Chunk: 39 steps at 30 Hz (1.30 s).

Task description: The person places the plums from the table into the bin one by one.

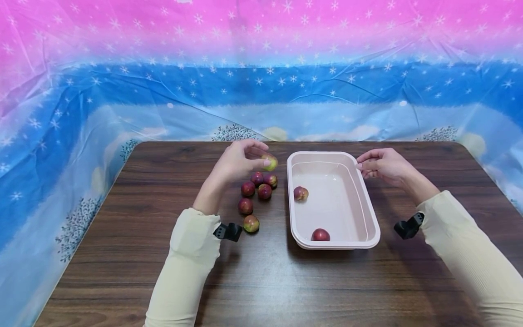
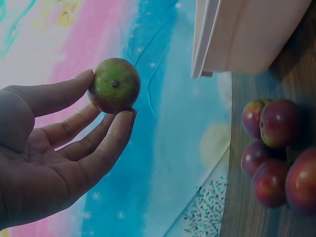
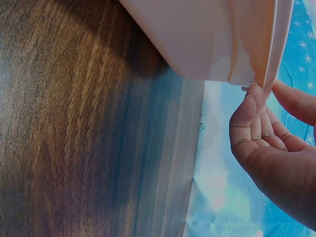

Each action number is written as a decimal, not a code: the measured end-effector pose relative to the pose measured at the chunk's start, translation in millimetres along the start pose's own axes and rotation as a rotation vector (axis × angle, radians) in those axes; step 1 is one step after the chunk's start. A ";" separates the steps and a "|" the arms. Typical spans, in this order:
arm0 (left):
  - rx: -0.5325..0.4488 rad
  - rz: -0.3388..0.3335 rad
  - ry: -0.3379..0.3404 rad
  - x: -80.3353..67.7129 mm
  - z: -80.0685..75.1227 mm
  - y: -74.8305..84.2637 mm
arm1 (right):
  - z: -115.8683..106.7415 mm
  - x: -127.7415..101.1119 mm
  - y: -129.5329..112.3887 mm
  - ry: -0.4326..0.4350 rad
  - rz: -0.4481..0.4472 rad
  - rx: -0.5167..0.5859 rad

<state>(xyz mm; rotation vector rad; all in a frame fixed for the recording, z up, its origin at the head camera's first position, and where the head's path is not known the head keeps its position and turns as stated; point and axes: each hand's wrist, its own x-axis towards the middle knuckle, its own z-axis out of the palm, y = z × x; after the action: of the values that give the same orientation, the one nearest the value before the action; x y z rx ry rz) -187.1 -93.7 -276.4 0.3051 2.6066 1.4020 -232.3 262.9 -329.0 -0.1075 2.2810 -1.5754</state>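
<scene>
Between thumb and fingertips, my left hand (image 1: 241,161) pinches a yellow-green plum (image 2: 114,85), held above the table just left of the pale pink plastic basin (image 1: 335,246). My right hand (image 1: 386,165) grips the basin's rim at its far right corner, thumb on one side and curled fingers on the other in the right wrist view. Inside the basin lie two plums, a mottled one (image 1: 301,193) by the left wall and a dark red one (image 1: 321,235) near the front. Several red and mottled plums (image 1: 247,189) sit on the table below and in front of my left hand.
The dark wooden table (image 1: 261,290) holds the basin and the loose plums. Behind it and along the left hangs a pink and blue snowflake cloth (image 1: 261,86). Black wrist cameras (image 1: 229,232) stick out from both sleeves.
</scene>
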 end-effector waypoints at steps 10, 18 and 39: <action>-0.014 0.028 -0.025 6.1 15.0 4.9 | 0.1 -0.8 -0.1 0.000 0.005 -0.001; -0.015 0.066 -0.045 9.9 29.6 7.0 | 0.4 -0.8 0.0 -0.002 0.013 0.011; -0.024 0.088 -0.065 14.6 49.9 13.9 | 0.2 1.0 0.6 0.003 -0.005 -0.018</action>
<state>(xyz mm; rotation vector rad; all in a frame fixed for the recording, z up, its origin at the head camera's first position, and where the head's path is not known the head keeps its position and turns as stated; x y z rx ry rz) -187.8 -42.4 -292.7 0.4602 2.5506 1.4252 -233.1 262.8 -329.9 -0.1148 2.2992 -1.5590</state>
